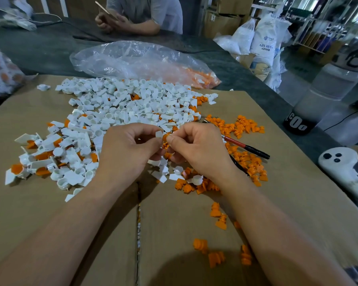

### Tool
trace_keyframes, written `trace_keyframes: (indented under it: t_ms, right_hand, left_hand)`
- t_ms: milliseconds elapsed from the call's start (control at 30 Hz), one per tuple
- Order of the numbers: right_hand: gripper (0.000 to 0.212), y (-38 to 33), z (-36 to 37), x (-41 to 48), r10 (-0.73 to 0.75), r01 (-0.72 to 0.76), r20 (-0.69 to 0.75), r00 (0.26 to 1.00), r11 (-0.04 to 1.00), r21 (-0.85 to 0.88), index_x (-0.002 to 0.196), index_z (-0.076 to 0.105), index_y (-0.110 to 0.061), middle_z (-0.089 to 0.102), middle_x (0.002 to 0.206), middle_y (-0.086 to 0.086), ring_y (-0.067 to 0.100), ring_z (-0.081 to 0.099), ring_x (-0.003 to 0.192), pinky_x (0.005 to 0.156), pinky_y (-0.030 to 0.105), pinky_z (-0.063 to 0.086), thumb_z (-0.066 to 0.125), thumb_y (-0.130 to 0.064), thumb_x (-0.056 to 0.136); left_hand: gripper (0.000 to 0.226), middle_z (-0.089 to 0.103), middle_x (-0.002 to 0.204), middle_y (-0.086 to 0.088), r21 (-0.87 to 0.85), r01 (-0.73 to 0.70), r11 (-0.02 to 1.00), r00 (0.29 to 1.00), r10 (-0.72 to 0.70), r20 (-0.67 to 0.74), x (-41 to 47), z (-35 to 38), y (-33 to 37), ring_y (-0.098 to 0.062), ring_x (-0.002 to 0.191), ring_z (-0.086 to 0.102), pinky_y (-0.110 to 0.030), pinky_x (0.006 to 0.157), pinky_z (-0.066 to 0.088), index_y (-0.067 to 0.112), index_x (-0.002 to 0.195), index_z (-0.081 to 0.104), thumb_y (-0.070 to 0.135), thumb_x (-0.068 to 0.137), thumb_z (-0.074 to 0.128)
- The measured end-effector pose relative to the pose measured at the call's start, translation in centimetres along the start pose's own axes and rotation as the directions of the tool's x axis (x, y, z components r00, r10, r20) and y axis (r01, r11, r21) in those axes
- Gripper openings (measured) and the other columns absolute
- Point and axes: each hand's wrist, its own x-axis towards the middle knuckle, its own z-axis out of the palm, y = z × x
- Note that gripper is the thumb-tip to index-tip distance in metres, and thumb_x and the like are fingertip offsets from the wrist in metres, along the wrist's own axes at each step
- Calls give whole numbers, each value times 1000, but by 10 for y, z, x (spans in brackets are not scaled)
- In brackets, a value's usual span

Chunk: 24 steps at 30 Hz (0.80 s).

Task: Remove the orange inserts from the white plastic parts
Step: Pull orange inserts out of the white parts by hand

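1. A white plastic part [159, 134] with its orange insert [165, 138] is held above the cardboard sheet [287, 199], between both hands.
2. The left hand [128, 147] pinches the white part, thumb and forefinger curled round it.
3. The right hand [196, 147] pinches the orange insert with curled fingertips.
4. A pile of white parts [122, 104] lies just beyond and left of the hands.
5. Loose orange inserts [246, 129] lie scattered to the right and nearer the person.
6. A red-and-black-handled tool [248, 147] lies among them.
7. A clear plastic bag [136, 60] sits beyond the pile.
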Motion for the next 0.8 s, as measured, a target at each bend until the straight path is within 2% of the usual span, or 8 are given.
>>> trace_keyframes:
  t_ms: [133,300,367,400,500,600,700,800]
  right_hand:
    - [16,0,0,0,5,-6,8,1000,999,45,71,61,-14,67,63,2,10,65,53,55,25,56,62,-14,87]
    - [12,3,-1,4,-40,40,-14,999,999,15,74,60,-21,66,71,1,19,65,67,66,39,56,66,-19,84]
    - [8,4,-2,5,-44,43,2,999,998,41,85,61,-24,65,84,-6,12,64,79,75,33,55,67,-20,83]
    - [15,5,-2,5,-38,36,30,999,998,60,96,62,-25,65,94,-7,9,64,87,80,30,54,67,-19,83]
    - [32,7,-3,5,-37,13,127,991,982,189,119,60,-14,64,114,3,14,63,102,90,34,52,60,-8,87]
    - [31,7,-3,5,-34,0,125,992,965,262,117,60,-5,66,109,9,18,65,96,89,36,53,59,-2,87]
    - [28,8,-4,5,-41,4,126,991,958,286,112,62,-7,67,97,1,9,66,88,82,27,55,60,-1,85]
    - [28,8,-4,5,-41,-10,152,988,948,318,112,61,-4,66,94,0,7,66,85,76,20,54,60,1,84]
  left_hand:
    - [29,70,66,6,5,-6,1000,1000,6,-2,-1,0,1,-11,56,68,-18,56,55,28,76,66,-1,79,68]
    - [23,70,64,1,-89,39,995,999,-39,9,2,-2,2,-13,54,67,-17,52,53,19,77,67,-4,78,66]
    - [20,69,60,0,-134,69,989,997,-66,29,3,-2,3,-13,52,67,-18,51,53,15,78,67,-5,79,65]
    - [20,68,59,0,-142,76,987,997,-71,41,3,-2,3,-13,51,66,-18,51,53,14,77,67,-5,79,65]
    - [21,67,57,-1,-146,79,986,995,-69,73,2,-3,5,-12,51,65,-19,51,53,14,75,67,-6,79,63]
    - [17,66,56,-4,-172,93,981,993,-79,87,1,-3,6,-13,52,65,-20,52,55,10,76,66,-7,79,63]
    - [11,67,58,-7,-165,93,982,992,-78,97,1,-2,7,-12,52,65,-18,51,53,7,78,65,-3,77,66]
    - [9,67,58,-9,-126,100,987,992,-89,85,2,-3,7,-11,49,64,-15,47,50,5,77,64,-3,76,68]
